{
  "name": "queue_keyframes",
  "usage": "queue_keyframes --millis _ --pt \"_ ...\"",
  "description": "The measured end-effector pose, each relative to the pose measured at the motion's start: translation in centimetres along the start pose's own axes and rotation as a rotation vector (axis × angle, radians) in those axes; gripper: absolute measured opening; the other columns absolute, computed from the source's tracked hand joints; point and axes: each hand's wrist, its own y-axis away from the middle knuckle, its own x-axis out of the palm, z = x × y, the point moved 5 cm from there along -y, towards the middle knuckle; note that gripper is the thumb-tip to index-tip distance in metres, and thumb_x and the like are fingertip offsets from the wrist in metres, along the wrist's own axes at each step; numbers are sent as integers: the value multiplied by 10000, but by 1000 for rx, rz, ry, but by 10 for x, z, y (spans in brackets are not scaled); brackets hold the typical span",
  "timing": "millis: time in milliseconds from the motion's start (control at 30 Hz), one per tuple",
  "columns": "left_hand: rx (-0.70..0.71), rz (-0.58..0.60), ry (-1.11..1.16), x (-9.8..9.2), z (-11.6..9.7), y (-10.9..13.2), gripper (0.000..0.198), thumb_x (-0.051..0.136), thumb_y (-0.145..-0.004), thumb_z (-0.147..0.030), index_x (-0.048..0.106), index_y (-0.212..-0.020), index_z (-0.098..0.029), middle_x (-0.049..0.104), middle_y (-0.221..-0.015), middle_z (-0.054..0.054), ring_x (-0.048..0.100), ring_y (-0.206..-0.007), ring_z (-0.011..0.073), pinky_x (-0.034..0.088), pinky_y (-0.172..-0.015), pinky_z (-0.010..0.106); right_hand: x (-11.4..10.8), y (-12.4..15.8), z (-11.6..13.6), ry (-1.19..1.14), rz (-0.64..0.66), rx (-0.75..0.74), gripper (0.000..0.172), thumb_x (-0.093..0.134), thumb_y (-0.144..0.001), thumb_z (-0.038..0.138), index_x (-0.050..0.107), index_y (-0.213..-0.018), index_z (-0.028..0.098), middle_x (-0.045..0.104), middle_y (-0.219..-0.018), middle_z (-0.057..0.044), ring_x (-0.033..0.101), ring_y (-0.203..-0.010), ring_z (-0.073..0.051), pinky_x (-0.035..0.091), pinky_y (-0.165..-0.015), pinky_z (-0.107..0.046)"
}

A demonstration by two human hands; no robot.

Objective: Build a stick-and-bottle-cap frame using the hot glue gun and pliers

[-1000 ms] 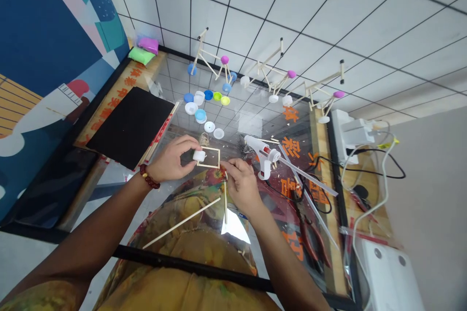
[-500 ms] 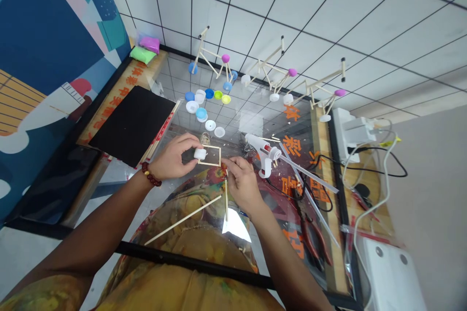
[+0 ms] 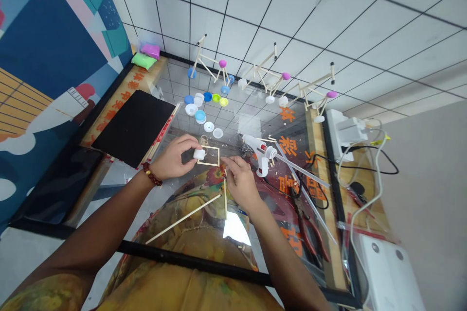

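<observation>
My left hand (image 3: 172, 159) pinches a small white block-like piece (image 3: 199, 154) between thumb and forefinger. A small rectangular frame of thin wooden sticks (image 3: 219, 157) extends rightward from that piece. Just right of the frame, my right hand (image 3: 242, 181) has its fingers bent and drawn together, the fingertips close to the frame's corner. Whether they touch it or hold anything small is unclear. One short wooden stick (image 3: 225, 199) lies below the right thumb, and a longer stick (image 3: 184, 218) lies slanted on the glass tabletop (image 3: 175, 252).
A white glue gun (image 3: 260, 153) with a long glue stick lies to the right, near red-handled pliers (image 3: 310, 231). Bottle caps (image 3: 200, 115) are scattered farther back. Several stick models (image 3: 262, 75) stand along the far edge. Black sheets (image 3: 133, 126) lie left; a power strip (image 3: 339, 131) sits right.
The camera view has shifted slightly, so the background sits a little to the left. Both hands, the white piece and the stick frame stay essentially as they were.
</observation>
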Motion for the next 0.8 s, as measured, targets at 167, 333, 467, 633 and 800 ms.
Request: queue_keyframes --millis 167,333,467,633,800 --pt "9 3 -10 0 -1 0 296 607 -762 -108 602 -1048 -185 635 -1066 86 617 -1016 203 502 -908 351 2 -5 2 24 7 12 509 427 -769 40 646 -1203 188 637 -1041 -102 582 -1001 -256 440 -859 -405" --pt "29 -8 -6 -1 -3 -1 288 603 -763 -102 605 -1039 -181 645 -1046 87 623 -1002 202 509 -901 351 2 -6 4 41 -2 9 513 418 -774 31 643 -1200 207 643 -1020 -89 583 -980 -243 420 -836 -386" --pt "31 -10 -3 -1 -4 -1 294 603 -762 -104 603 -1045 -182 647 -1052 90 622 -1016 207 510 -912 361 3 -6 5 45 2 10 509 422 -776 34 642 -1201 206 645 -1022 -90 585 -973 -246 418 -822 -383" --pt "27 -20 2 -2 -5 -2 305 615 -749 -112 605 -1045 -185 651 -1058 92 627 -1024 217 517 -917 373 3 -6 5 47 -7 4 534 431 -758 28 637 -1213 216 644 -1032 -88 579 -988 -249 420 -835 -388" --pt "34 -23 -4 -2 -5 -2 321 621 -744 -109 601 -1055 -185 646 -1067 94 627 -1028 218 518 -918 371 2 -7 5 53 -6 10 534 424 -763 27 637 -1216 215 644 -1013 -88 577 -974 -246 420 -819 -381"
